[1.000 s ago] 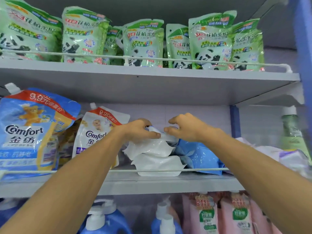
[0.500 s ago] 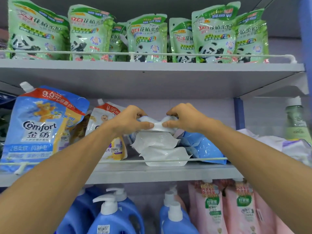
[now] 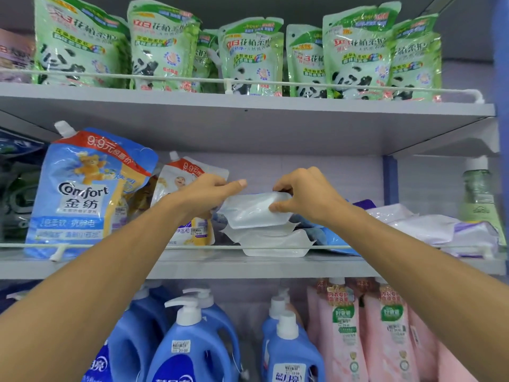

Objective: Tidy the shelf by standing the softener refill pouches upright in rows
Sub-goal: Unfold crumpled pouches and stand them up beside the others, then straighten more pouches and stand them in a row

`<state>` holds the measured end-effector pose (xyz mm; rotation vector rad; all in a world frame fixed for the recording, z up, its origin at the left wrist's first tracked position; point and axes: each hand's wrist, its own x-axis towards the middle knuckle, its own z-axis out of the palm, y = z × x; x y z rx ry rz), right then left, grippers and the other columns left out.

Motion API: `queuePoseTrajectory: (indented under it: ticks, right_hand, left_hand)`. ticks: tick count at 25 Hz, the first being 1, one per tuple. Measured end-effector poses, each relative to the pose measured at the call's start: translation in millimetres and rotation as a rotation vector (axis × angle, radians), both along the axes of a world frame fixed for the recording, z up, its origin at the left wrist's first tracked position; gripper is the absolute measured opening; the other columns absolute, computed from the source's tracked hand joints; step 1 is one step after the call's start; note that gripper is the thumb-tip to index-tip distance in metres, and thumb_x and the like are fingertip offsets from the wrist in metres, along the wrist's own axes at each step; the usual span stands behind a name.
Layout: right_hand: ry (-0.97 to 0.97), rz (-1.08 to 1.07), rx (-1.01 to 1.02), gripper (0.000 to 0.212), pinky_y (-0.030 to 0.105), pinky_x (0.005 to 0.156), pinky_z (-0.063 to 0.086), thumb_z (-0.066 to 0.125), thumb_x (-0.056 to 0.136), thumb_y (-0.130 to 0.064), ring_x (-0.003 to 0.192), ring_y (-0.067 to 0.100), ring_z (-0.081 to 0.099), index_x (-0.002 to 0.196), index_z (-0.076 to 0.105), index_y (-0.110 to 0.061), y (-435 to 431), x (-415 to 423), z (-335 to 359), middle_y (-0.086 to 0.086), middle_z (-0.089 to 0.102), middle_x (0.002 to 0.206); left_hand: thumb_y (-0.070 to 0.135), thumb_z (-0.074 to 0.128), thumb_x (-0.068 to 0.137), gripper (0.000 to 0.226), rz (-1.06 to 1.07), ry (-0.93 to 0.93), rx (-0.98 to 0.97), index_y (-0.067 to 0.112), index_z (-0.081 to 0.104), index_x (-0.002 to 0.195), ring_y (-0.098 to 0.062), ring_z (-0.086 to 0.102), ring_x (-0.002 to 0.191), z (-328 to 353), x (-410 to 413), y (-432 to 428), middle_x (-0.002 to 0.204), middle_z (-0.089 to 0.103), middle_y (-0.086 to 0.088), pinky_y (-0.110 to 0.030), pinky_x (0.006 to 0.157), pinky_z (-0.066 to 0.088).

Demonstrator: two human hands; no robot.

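Observation:
On the middle shelf [image 3: 275, 267] a stack of white-bottomed pouches lies flat. My left hand [image 3: 209, 195] and my right hand [image 3: 308, 198] both grip the top white pouch [image 3: 253, 212], its base towards me, raised slightly off the two flat white pouches [image 3: 272, 242] beneath. A large blue Comfort pouch [image 3: 82, 194] stands upright at the left. Beside it a smaller white Comfort pouch [image 3: 184, 186] stands, partly hidden by my left hand. Blue pouches [image 3: 333, 239] lie flat behind my right wrist.
A thin white rail [image 3: 137, 246] runs along the shelf front. White and purple pouches [image 3: 429, 227] lie flat at the right beside a green bottle [image 3: 479, 199]. Green panda pouches [image 3: 248, 56] stand above. Blue pump bottles [image 3: 192, 346] and pink pouches [image 3: 366, 332] are below.
Both hands have lifted the top white pouch off the stack and tilted its base towards me. The camera has drawn a little closer and lower.

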<state>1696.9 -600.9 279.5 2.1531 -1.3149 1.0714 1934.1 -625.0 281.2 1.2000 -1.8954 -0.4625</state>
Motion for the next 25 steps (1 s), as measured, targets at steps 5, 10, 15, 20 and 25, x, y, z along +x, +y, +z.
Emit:
queuePoseTrajectory:
  ticks: [5, 10, 15, 20, 25]
  right_hand:
    - [0.009, 0.004, -0.030, 0.038, 0.043, 0.089, 0.058, 0.083, 0.083, -0.042, 0.097, 0.021, 0.070, 0.112, 0.080, -0.016, 8, -1, -11, 0.001, 0.079, 0.101]
    - [-0.212, -0.009, -0.002, 0.051, 0.038, 0.076, 0.057, 0.068, 0.090, -0.055, 0.082, 0.027, 0.066, 0.086, 0.079, -0.005, -3, 13, -10, 0.007, 0.073, 0.073]
    - [-0.095, -0.155, 0.069, 0.065, 0.046, 0.087, 0.057, 0.068, 0.084, -0.065, 0.108, 0.034, 0.064, 0.117, 0.072, -0.009, -12, 21, -24, 0.010, 0.073, 0.109]
    - [-0.049, -0.152, 0.053, 0.064, 0.045, 0.070, 0.057, 0.071, 0.078, -0.073, 0.077, 0.029, 0.064, 0.086, 0.074, -0.009, -5, 11, -28, 0.009, 0.069, 0.073]
    - [-0.032, -0.112, 0.024, 0.048, 0.035, 0.054, 0.039, 0.075, 0.079, -0.068, 0.058, 0.016, 0.050, 0.075, 0.076, -0.020, 26, 3, -36, 0.000, 0.057, 0.055]
  left_hand:
    - [0.071, 0.057, 0.093, 0.068, -0.049, 0.065, 0.269, 0.013, 0.059, 0.128, -0.036, 0.068, 0.114, -11, -10, -10, 0.126, 0.066, -0.013, -0.052, 0.107, 0.054]
    - [0.064, 0.083, 0.069, 0.078, -0.045, -0.238, 0.153, 0.018, 0.059, 0.126, -0.024, 0.069, 0.087, -28, -3, -4, 0.112, 0.074, -0.013, -0.042, 0.079, 0.063]
    - [0.066, 0.075, 0.082, 0.064, -0.160, -0.107, 0.124, 0.020, 0.065, 0.125, -0.029, 0.071, 0.106, -35, 3, 0, 0.117, 0.073, -0.012, -0.047, 0.102, 0.058]
    - [0.071, 0.062, 0.090, 0.072, -0.119, 0.039, 0.056, 0.019, 0.057, 0.141, -0.015, 0.065, 0.108, -31, -10, 5, 0.137, 0.061, -0.003, -0.025, 0.079, 0.054]
    - [0.063, 0.061, 0.094, 0.057, -0.124, 0.037, -0.079, 0.029, 0.061, 0.141, -0.014, 0.059, 0.123, -48, -18, 24, 0.128, 0.061, 0.018, -0.028, 0.100, 0.047]
